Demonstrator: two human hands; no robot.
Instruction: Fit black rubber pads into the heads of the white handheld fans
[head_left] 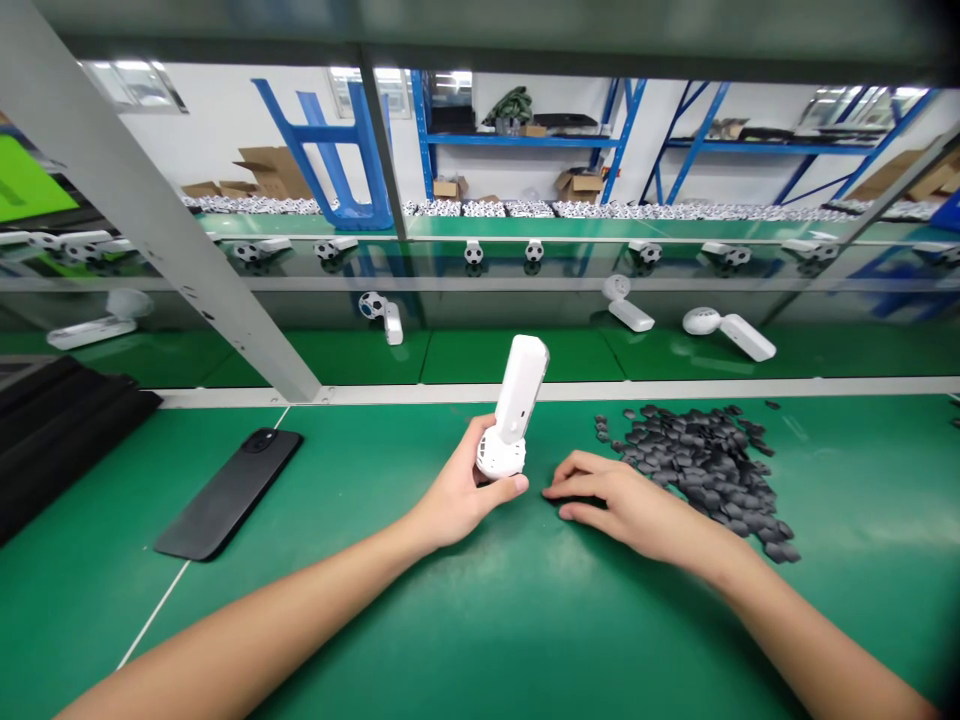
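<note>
My left hand (466,492) grips a white hand-held fan (514,405) by its round head, with the handle pointing up and away. My right hand (619,503) lies palm down on the green bench top (465,640), fingertips on a small dark piece just right of the fan. A heap of small black pieces (705,462) spreads immediately right of my right hand.
A black phone (231,492) lies face down at the left, beside a stack of black trays (52,440). Beyond a metal rail runs a green conveyor (525,355) carrying white fans (729,332), some with football-patterned heads. A slanted grey frame post (157,230) crosses the left.
</note>
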